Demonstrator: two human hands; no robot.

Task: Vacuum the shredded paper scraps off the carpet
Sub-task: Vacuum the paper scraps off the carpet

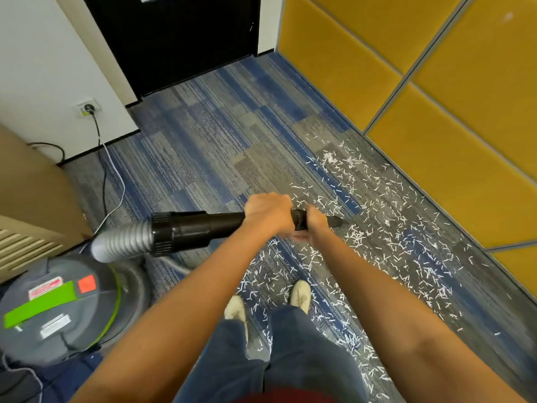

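Short white shredded paper scraps (392, 237) lie thickly scattered over the right side of the blue-and-grey striped carpet (203, 135). They spread from its right edge, along the yellow padded wall panels (436, 141), down to the near part around the person's feet. The far and left parts of the carpet carry almost none.

A black plastic vacuum tube (197, 228) is held roughly level above the scraps, its narrow tip pointing right toward the yellow panels. The left hand (268, 212) wraps the tube from above, fingers curled round it. The right hand (315, 225) grips it just beyond, nearer the tip, fingers closed about the tube. The two hands are almost touching.

The tube's left end joins a grey ribbed hose (122, 242), which bends down to a round grey canister vacuum with green trim (58, 309) at the carpet's near left corner.

Two pale shoes (300, 295) under dark blue trousers (305, 359) stand among the scraps.

A black cord (100, 158) runs up to a wall socket (88, 107) at the left edge, and a black door (174, 39) closes the far edge.
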